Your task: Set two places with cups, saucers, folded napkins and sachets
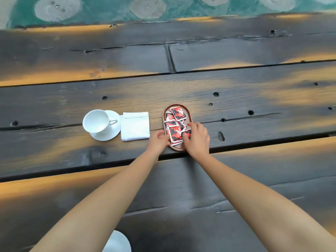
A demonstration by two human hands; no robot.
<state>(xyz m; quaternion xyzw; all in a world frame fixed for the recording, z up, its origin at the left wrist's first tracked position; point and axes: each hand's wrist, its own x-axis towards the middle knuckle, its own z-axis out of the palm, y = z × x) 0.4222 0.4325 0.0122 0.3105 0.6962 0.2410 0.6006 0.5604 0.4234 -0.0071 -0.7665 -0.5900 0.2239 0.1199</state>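
A white cup stands on a white saucer left of centre on the dark wooden table. A folded white napkin lies flat just to its right. Right of the napkin, a small oval wooden tray holds several red and black sachets. My left hand grips the tray's near left rim, its thumb touching a sachet. My right hand rests over the tray's near right side, fingers curled onto a sachet there. A second white saucer shows at the bottom edge, partly hidden by my left forearm.
The table is made of wide charred planks with gaps and knot holes. Its far edge runs across the top, with green patterned floor beyond. Bare planks stretch to the right of the tray and nearer to me.
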